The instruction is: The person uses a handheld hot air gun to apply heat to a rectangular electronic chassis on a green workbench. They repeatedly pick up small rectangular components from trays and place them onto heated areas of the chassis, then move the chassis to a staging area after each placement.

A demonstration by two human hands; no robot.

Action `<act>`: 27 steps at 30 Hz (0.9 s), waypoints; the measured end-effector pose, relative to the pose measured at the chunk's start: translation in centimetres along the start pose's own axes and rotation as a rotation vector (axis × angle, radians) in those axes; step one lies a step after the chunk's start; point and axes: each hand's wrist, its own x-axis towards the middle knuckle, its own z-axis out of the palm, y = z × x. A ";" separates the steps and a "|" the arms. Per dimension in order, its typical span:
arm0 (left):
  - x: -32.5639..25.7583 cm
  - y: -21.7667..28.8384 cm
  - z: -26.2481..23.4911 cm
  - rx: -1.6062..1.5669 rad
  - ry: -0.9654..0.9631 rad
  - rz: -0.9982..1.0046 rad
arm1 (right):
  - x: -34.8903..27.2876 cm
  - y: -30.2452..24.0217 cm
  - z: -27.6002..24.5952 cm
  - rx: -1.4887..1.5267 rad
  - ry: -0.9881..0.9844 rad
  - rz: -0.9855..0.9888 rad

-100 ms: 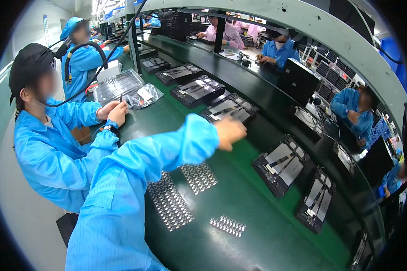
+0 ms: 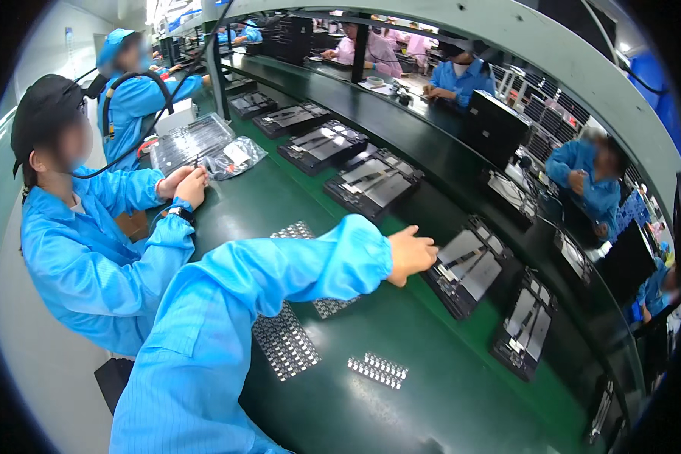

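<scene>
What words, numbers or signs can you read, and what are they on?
I can't read any words or numbers here.
Wall sign: too blurred.
White piece in the clear bag: too small.
Black box: no readable writing.
Open device by the person's left hand: no readable writing.

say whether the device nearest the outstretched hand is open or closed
Open: the black device nearest the left hand shows uncovered grey panels and dark strips.

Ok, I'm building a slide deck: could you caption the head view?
Blue-sleeved left hand beside a black rectangular device with grey panels on a glossy green workbench; contact unclear.
</scene>
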 end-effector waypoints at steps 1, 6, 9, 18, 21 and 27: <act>1.1 1.2 0.6 0.033 -0.069 -0.032 | 1.3 -1.2 2.0 0.212 0.161 0.096; 4.8 1.1 3.4 0.010 -0.144 -0.085 | 4.1 -2.6 4.9 0.489 0.366 0.255; 3.8 -1.2 4.8 0.034 0.057 -0.057 | 6.8 -2.7 5.9 0.475 0.283 0.249; 5.0 3.6 -6.7 -0.058 0.836 -0.282 | 5.6 -4.2 4.2 0.333 0.569 0.139; 2.0 6.2 -7.0 -0.110 0.989 -0.303 | 6.4 -6.0 3.5 0.352 0.783 0.202; -2.5 18.4 -10.2 -0.124 0.896 0.120 | 5.7 -4.8 -1.6 0.343 0.745 0.069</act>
